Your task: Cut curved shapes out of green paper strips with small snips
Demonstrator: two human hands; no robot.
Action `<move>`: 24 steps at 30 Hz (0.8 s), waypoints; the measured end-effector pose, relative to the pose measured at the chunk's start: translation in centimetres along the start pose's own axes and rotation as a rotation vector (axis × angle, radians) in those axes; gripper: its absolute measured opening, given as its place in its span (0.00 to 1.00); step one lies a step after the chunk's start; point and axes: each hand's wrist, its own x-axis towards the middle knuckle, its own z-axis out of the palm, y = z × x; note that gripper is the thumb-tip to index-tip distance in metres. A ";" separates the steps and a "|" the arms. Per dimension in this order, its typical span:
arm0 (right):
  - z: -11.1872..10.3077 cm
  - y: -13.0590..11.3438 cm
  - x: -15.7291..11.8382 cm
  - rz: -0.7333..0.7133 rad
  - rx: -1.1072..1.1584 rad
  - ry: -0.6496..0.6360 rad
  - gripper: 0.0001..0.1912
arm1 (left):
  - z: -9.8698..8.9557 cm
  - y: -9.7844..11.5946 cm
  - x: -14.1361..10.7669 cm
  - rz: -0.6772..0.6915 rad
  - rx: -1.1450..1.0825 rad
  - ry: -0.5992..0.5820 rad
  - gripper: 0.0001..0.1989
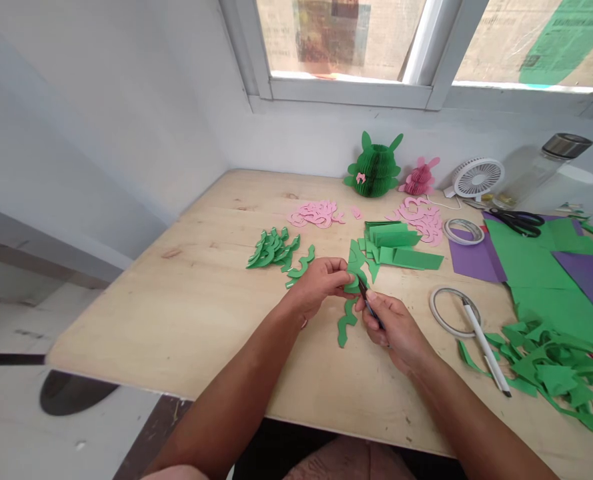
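Observation:
My left hand [325, 283] pinches a piece of green paper [355, 261] above the middle of the table. Closed around the handles of a small pair of scissors [369, 304], my right hand [390, 325] holds the blades against that paper. A wavy green cutout [346, 323] lies just below the two hands. To the left of them is a pile of green wavy cutouts [272, 248], with another wavy piece [303, 263] beside it. Folded green paper strips [411, 258] are stacked beyond my right hand.
Pink cutouts [316, 213] lie farther back. A green paper figure [375, 170], a pink one [419, 177], a small fan [477, 177] and a glass bottle [536, 170] stand by the wall. At right are black scissors [519, 220], tape rolls [463, 231], a pen [486, 350] and green scraps [551, 367].

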 end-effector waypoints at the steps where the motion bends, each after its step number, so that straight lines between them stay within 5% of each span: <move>1: 0.0 0.0 0.0 -0.001 0.002 0.000 0.24 | 0.0 0.0 0.0 0.000 0.000 -0.001 0.11; 24: 0.1 0.0 0.1 -0.008 0.011 0.029 0.25 | 0.1 -0.1 0.2 0.003 -0.029 0.017 0.11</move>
